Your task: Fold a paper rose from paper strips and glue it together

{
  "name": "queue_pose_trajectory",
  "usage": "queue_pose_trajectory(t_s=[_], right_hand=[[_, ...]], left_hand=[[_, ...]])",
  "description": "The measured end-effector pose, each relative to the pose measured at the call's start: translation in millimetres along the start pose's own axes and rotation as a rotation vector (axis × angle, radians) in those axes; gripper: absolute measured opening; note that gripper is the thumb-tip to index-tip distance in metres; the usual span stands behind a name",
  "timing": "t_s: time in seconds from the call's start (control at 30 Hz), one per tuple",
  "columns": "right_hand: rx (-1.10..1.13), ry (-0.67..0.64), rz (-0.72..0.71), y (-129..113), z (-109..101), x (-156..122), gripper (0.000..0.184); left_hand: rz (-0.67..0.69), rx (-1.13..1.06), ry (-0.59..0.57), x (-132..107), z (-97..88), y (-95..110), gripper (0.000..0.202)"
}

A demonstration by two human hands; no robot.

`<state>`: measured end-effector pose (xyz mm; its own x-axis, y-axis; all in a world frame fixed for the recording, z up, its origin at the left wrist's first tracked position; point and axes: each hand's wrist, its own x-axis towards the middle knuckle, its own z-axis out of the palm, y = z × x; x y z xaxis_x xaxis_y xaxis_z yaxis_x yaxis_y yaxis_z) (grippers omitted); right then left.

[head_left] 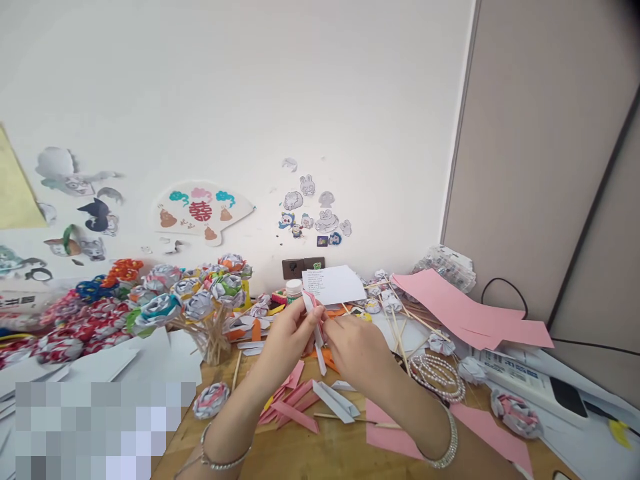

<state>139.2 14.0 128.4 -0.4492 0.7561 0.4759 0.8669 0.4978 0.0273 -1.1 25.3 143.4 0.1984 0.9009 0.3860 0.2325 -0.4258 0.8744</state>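
Between my two hands is a narrow folded paper strip (321, 353), pink and white, standing roughly upright above the table. My left hand (290, 333) pinches its upper part with the thumb laid over it. My right hand (357, 343) closes on the strip from the other side, its fingertips partly hidden behind it. Below the hands lie folded pink strips (295, 405) and folded white strips (340, 403). A thin wooden stick (345, 419) lies just beyond them. To the left of my left wrist sits a white-and-pink paper flower (211, 400).
Many paper flowers (160, 310) on sticks crowd the back left, by white paper sheets (100, 360). At right are pink sheets (450, 313), strings of beads (437, 377), a white box-shaped device (535, 387) and another paper flower (516, 412). A small bottle (294, 288) stands behind my hands.
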Motion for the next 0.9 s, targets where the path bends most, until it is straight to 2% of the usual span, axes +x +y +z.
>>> queue_pose_trajectory(t_s=[0.13,0.23,0.3,0.4,0.47,0.53,0.63,0.9], right_hand=[[0.052,-0.037,0.013,1.8,-4.1,0.7,0.028],[0.078,-0.16,0.07,3.5,0.8,2.2,0.031],[0.05,-0.333,0.082,2.0,14.9,3.0,0.03],[0.005,-0.616,-0.056,-5.2,47.9,3.2,0.035],[-0.041,-0.681,-0.059,-10.9,68.8,2.6,0.027],[-0.058,-0.689,-0.106,-14.5,82.4,1.6,0.016],[-0.018,-0.635,-0.096,-12.7,87.5,-0.1,0.007],[0.109,-0.4,0.06,9.5,63.5,8.9,0.02]], left_hand=[[0.014,0.051,0.04,3.1,-8.1,-3.1,0.038],[0.061,0.102,0.138,5.4,-23.2,-2.5,0.039],[0.062,0.125,0.218,5.7,-33.4,0.3,0.038],[0.034,0.144,0.248,4.4,-42.6,5.5,0.038],[0.017,0.142,0.254,2.9,-44.1,8.0,0.038],[0.017,0.146,0.257,1.5,-43.7,9.5,0.038],[0.046,0.17,0.256,0.7,-42.9,9.7,0.037],[0.061,0.217,0.262,2.8,-45.2,6.1,0.034]])
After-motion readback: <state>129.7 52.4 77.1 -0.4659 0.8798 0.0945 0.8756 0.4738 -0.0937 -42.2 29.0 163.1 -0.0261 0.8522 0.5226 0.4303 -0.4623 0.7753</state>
